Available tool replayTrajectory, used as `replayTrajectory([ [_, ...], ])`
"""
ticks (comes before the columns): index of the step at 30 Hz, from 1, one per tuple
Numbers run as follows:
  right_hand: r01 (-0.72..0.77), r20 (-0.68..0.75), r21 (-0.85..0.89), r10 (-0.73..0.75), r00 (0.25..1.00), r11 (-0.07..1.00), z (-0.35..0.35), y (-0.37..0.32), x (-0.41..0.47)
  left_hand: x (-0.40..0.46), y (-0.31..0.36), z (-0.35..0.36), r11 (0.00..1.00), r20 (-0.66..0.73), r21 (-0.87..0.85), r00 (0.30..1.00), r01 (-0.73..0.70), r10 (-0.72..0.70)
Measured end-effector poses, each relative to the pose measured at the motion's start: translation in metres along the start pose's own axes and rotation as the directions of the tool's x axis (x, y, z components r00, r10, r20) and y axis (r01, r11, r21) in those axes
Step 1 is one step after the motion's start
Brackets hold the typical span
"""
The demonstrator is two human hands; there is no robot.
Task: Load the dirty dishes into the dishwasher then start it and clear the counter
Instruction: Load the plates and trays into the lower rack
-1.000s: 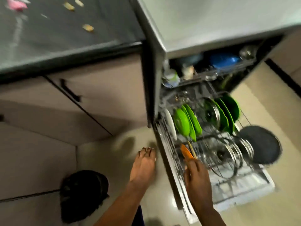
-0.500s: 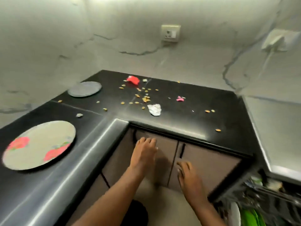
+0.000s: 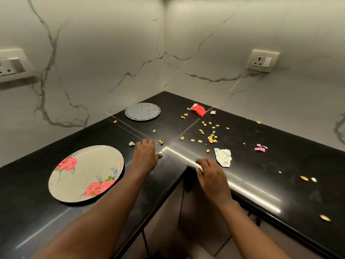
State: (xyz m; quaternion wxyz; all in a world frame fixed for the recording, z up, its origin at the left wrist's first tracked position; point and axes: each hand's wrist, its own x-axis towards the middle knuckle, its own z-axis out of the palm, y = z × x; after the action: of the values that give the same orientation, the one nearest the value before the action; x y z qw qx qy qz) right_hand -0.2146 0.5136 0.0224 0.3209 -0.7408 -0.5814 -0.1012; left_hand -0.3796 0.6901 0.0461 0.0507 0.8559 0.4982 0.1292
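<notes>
Plates are lying on the black counter (image 3: 261, 184): a flowered plate (image 3: 85, 173) near the left hand (image 3: 144, 156), a speckled plate (image 3: 142, 111) farther back in the corner. Both hands are reaching over the counter with relaxed fingers, holding nothing; the right hand (image 3: 211, 176) is hovering by the foil scrap (image 3: 223, 157). Dragging a plate through the scattered seeds (image 3: 211, 138) could sweep them off the edge.

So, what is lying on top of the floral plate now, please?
Nothing lies on the floral plate: its whole face shows, only printed roses. It lies flat on the black counter. What is under it cannot be seen. The left hand is beside it, not touching.
</notes>
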Motion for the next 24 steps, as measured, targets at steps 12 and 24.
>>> replayTrajectory([
  [12, 0.197, 0.156, 0.095, -0.21, 0.965, 0.976, 0.119, 0.069, 0.191, 0.178, -0.018, 0.047, 0.952, 0.301, 0.069, 0.903, 0.3, -0.306],
  [24, 0.309, 0.448, 0.112, -0.326, 0.833, 0.944, 0.253, 0.031, 0.343, 0.232, -0.069, 0.07, 0.889, 0.57, 0.152, 0.697, 0.431, -0.436],
])
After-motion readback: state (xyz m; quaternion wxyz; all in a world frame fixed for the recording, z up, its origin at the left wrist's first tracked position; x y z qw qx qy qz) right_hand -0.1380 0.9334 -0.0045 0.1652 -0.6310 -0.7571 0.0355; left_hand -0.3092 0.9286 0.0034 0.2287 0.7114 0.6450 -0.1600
